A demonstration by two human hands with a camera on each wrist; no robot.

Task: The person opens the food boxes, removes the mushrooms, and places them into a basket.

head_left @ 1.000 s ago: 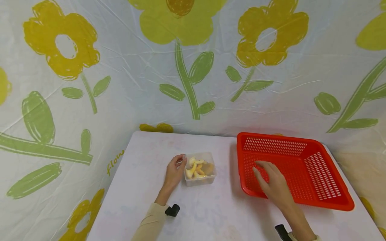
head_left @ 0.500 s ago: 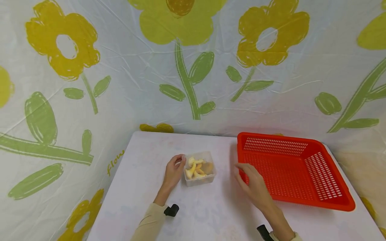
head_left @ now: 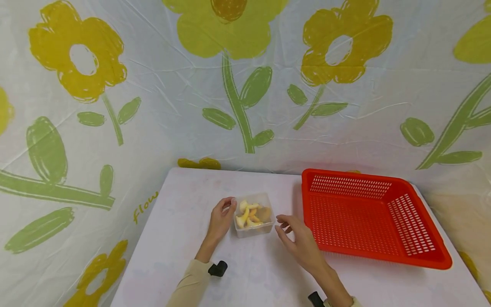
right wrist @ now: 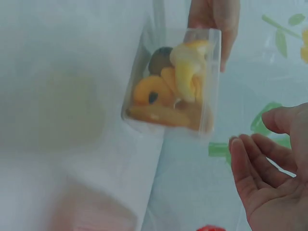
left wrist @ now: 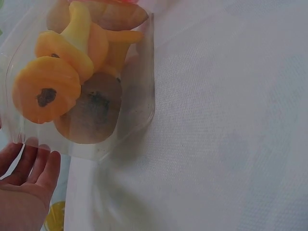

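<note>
A clear plastic box (head_left: pixel 255 231) stands on the white-covered table with several yellow, orange and brownish mushrooms (head_left: pixel 251 215) in it. My left hand (head_left: pixel 220 219) rests against the box's left side, relaxed fingers touching the wall; the left wrist view shows the fingertips (left wrist: pixel 52 161) at its lower edge. My right hand (head_left: pixel 301 243), fingers loosely curved and holding nothing, hovers just right of the box. In the right wrist view a small gap parts that hand (right wrist: pixel 274 178) from the box.
A large red perforated basket (head_left: pixel 356 228) stands to the right on the table (head_left: pixel 245 273), behind and beside my right hand. A white cloth with yellow flowers (head_left: pixel 230 128) hangs close behind the table and along its left side.
My right hand has moved left from over the red basket to beside the box's right wall. The left hand and the box have stayed in place.
</note>
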